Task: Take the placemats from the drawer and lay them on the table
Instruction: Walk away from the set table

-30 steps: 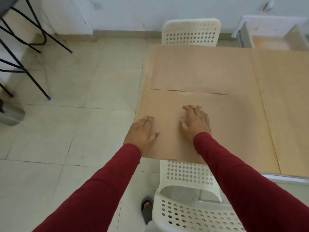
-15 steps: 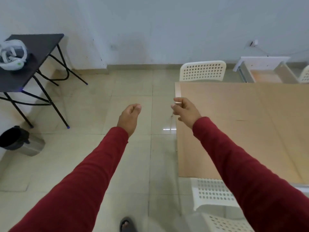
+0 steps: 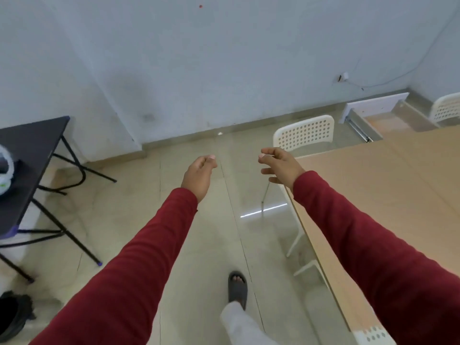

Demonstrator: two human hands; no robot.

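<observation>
Tan placemats (image 3: 388, 185) lie flat on the table at the right, covering its top. An open white drawer (image 3: 378, 113) stands out from the table's far end, with a tan sheet inside. My left hand (image 3: 199, 174) hangs in the air over the floor, fingers loosely curled, holding nothing. My right hand (image 3: 280, 165) hovers above the table's left corner, fingers spread, also holding nothing. Both arms wear red sleeves.
A white perforated chair (image 3: 303, 133) stands at the table's far left corner, another (image 3: 445, 108) at the far right. A black folding table (image 3: 27, 155) is at the left. My foot in a dark sandal (image 3: 237, 287) is on the tiled floor.
Both hands have lifted off the near placemat and risen into the air. My view has swung up and left, away from the table toward the floor and wall.
</observation>
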